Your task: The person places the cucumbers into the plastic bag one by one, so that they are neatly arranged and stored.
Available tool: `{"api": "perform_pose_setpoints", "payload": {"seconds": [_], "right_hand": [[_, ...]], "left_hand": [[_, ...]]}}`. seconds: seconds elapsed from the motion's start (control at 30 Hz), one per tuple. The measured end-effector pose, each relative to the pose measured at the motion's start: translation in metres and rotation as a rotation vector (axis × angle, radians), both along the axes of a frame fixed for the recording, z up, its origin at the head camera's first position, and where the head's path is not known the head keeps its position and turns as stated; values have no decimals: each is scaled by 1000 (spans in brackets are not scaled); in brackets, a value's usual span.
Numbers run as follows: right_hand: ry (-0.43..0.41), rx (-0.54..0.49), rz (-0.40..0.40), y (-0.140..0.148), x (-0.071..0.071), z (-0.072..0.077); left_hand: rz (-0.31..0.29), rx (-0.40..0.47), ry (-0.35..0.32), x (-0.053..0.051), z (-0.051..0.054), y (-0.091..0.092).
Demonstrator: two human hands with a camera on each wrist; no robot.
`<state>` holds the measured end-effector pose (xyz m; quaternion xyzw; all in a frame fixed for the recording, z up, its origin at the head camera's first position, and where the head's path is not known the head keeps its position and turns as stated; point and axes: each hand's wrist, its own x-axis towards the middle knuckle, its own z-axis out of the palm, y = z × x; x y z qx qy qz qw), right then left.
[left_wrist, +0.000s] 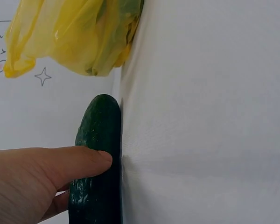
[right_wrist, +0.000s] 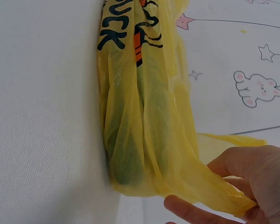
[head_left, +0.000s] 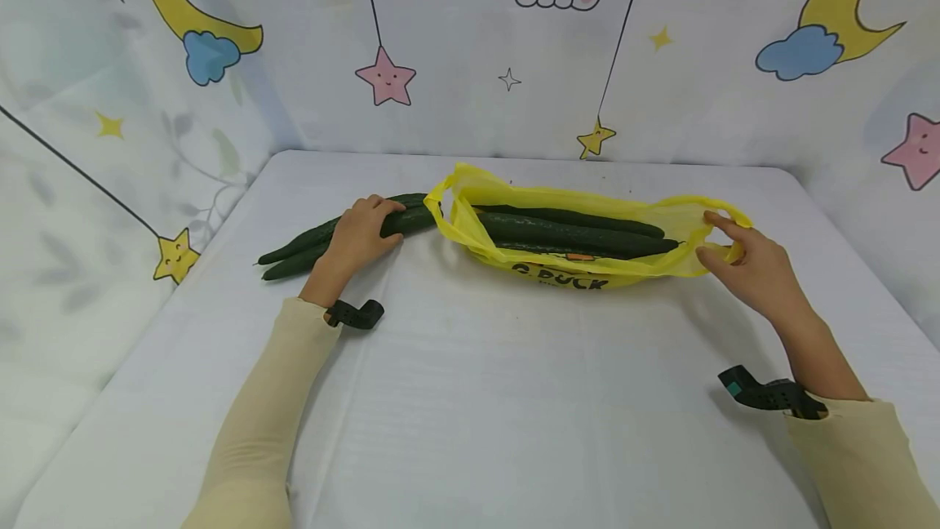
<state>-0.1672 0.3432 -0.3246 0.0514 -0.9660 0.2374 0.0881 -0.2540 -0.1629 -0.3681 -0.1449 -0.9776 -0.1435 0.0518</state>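
Observation:
My left hand [head_left: 363, 235] lies over dark green cucumbers [head_left: 297, 266] on the left of the table and grips one near its right end. In the left wrist view, the thumb presses along the side of that cucumber [left_wrist: 98, 126], whose blunt end points toward the bag. A yellow plastic bag [head_left: 543, 264] with black lettering lies on its side, its opening facing up. More cucumbers [head_left: 573, 231] show inside it. At the bag's right end, my right hand [head_left: 760, 268] pinches the handle, and the right wrist view shows the stretched plastic [right_wrist: 224, 193] running into the fingers.
A white cloth covers the table [head_left: 529, 398], and its far edge meets a hanging backdrop [head_left: 455, 31] printed with moons, stars and clouds. The bag's left handle loop [head_left: 438, 206] stands up close to the ends of the loose cucumbers.

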Motion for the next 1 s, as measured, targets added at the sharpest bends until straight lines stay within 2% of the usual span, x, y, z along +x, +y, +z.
{"api": "perform_pose_setpoints", "payload": {"seconds": [0.2, 0.43, 0.67, 1.0], "right_hand": [[-8, 4, -5, -1, 0, 0], [-17, -2, -9, -1, 0, 0], [-12, -3, -7, 0, 0, 0], [-1, -5, 5, 1, 0, -1]], "left_hand": [[-12, 20, -8, 1, 1, 0], [-10, -2, -60, 1, 1, -4], [-58, -20, -56, 2, 5, -7], [-82, 78, -29, 2, -2, -13]]}}
